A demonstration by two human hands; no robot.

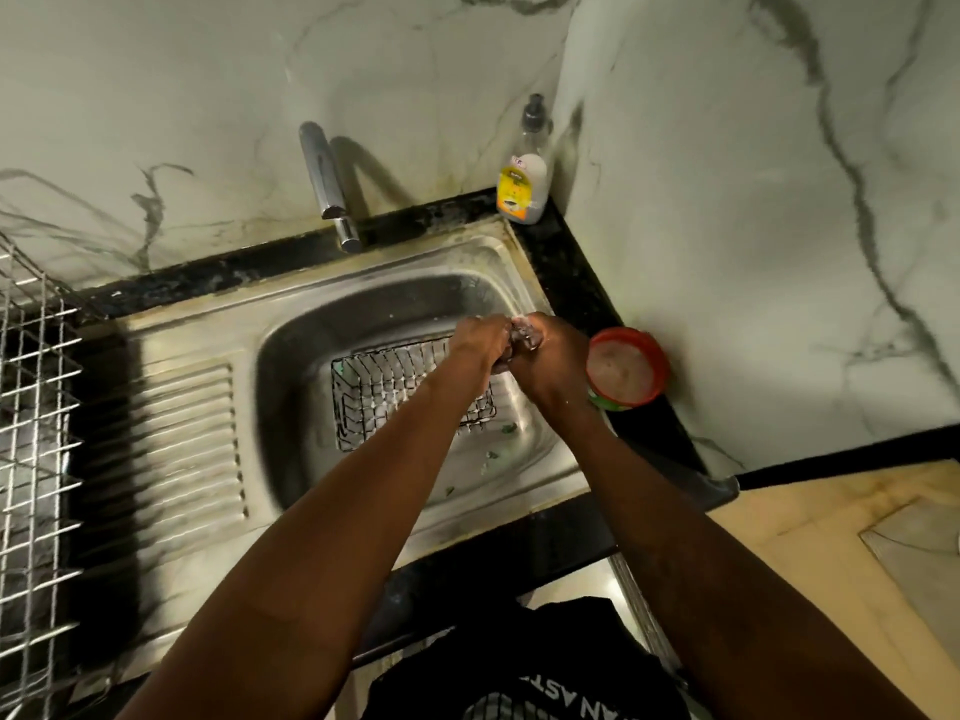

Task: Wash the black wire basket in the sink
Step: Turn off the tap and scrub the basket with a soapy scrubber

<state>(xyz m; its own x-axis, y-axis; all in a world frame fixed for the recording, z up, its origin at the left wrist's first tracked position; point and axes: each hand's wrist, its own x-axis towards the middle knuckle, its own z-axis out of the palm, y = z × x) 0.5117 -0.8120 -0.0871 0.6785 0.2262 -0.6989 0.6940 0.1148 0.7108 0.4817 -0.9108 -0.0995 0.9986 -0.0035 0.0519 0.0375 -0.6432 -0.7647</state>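
The head view is filled by a steel sink (291, 345) set into a black counter (582, 272), with marble-patterned walls behind and to the right. The black wire basket (395, 381) is seen lying in the sink bowl, upright, its right part hidden behind the forearms. Both hands are held together above the right side of the bowl, over the basket's far right corner. The left hand (480, 340) and the right hand (550, 358) are pressed against each other, fingers curled around something small and sudsy; what is gripped cannot be made out, as it is blurred and mostly covered. White foam is visible where the fingers meet. A chrome tap (330, 184) is mounted at the back of the sink, its spout pointed toward the bowl. A soap bottle (522, 187) is stood in the back corner of the counter. A red-rimmed tub (626, 368) is placed on the counter just beside the right hand. A silver wire rack (31, 407) is seen at the far left edge.
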